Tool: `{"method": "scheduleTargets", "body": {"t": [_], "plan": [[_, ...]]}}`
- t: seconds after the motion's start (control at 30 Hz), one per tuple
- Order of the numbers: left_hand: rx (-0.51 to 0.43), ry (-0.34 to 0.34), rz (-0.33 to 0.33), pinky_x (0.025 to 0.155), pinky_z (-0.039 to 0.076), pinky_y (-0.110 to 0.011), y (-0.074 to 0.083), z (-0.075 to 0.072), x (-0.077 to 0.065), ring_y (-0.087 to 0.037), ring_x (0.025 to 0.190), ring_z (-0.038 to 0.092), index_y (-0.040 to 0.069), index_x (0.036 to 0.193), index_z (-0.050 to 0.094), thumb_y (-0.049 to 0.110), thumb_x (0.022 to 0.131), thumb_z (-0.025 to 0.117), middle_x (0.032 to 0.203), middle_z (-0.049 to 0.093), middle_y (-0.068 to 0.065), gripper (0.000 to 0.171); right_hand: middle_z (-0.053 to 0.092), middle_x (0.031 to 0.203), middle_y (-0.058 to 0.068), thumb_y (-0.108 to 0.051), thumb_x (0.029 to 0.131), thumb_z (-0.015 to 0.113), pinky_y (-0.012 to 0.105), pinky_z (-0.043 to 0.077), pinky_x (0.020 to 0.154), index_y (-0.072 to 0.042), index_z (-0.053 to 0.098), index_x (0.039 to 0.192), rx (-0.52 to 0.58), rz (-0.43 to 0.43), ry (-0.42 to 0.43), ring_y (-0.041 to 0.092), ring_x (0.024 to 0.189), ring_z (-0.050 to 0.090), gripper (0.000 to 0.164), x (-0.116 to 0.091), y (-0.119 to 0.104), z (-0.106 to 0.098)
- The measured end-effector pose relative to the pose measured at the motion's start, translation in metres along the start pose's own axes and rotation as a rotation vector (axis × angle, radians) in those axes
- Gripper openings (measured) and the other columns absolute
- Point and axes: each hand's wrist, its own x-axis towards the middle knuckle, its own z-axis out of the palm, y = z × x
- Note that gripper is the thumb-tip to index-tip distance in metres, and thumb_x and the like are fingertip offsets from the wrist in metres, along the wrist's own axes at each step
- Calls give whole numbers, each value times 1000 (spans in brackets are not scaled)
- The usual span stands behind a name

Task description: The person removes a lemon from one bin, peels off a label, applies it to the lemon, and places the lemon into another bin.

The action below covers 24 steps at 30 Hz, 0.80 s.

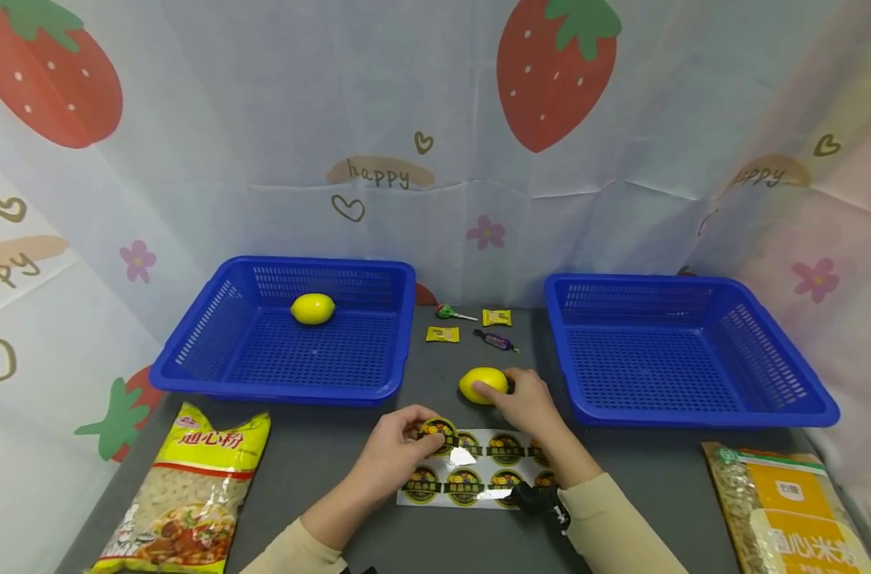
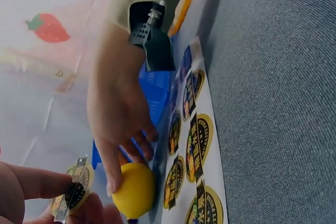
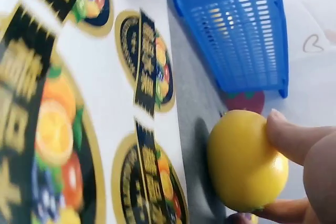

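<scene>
printed curtain (image 1: 435, 72) backs the grey counter (image 1: 306, 450), bare between the pasta bag (image 1: 191, 478) and the left hand (image 1: 396, 442), which pinches a sticker (image 1: 439, 434). between left basket (image 1: 285, 390) and right basket (image 1: 704, 417), the right hand (image 1: 527, 400) clamps a lemon (image 1: 482, 381); whether it touches the counter is unclear. the right arm (image 1: 573, 458) hides some of the sticker sheet (image 1: 482, 477).

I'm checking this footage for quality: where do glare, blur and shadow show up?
Head view: a white patch of glare on the sticker sheet; left wrist view: the curtain in the background looks soft; right wrist view: the nearest label is blurred, and a soft dark shadow lies beside the lemon on the gray tabletop.
</scene>
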Motion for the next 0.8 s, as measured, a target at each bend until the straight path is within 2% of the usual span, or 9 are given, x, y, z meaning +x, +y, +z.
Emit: {"method": "scheduleTargets", "body": {"t": [0.13,0.2,0.3,0.4,0.47,0.53,0.63,0.8], "plan": [[-87,-36,-23,73,60,-42,1,1,-1,-21,78,66,-2,111,67,9,95,68,93,68,-11,19,60,134,18,-49,85,79,48,52,96,-3,55,138,158,-21,-2,34,120,60,74,-4,-2,0],[-107,-38,-27,75,60,-44,2,0,-1,-20,79,67,-3,111,66,9,95,69,94,69,-11,21,62,132,15,-40,83,84,44,54,92,-8,55,137,244,-68,-27,31,114,62,69,-8,-4,-2],[-121,-31,-31,76,60,-44,2,-1,-1,-18,79,66,-2,111,66,9,93,71,95,69,-12,22,62,131,10,-27,81,86,39,56,85,-15,56,137,343,-163,-124,29,109,62,64,-16,-5,-6],[-119,-28,-26,77,60,-43,3,-1,0,-15,79,66,-1,110,66,9,93,72,95,70,-12,22,61,131,10,-20,83,84,38,56,83,-21,56,142,420,-221,-241,27,106,61,66,-22,-5,-11],[-119,-27,-22,78,60,-42,3,0,0,-15,80,66,-1,110,66,10,92,73,96,70,-12,22,59,132,13,-19,85,82,39,56,84,-20,50,147,500,-212,-314,27,106,60,69,-25,-4,-12],[-125,-28,-22,78,59,-40,4,0,1,-15,80,66,-1,111,66,11,93,73,97,70,-11,23,57,134,17,-17,86,80,40,57,85,-13,43,148,583,-191,-373,27,105,62,72,-27,-3,-13],[-142,-25,-35,79,60,-41,5,2,3,-20,83,69,-1,113,65,13,93,73,100,70,-12,25,56,136,21,-16,87,80,41,57,87,-7,39,143,667,-167,-420,28,108,64,69,-29,0,-13],[-155,-4,-53,83,60,-45,8,3,5,-28,90,71,1,117,65,17,94,72,110,70,-13,29,49,146,16,-21,91,76,47,57,90,-11,47,147,647,-214,-449,34,121,62,64,-34,3,-17]]}}
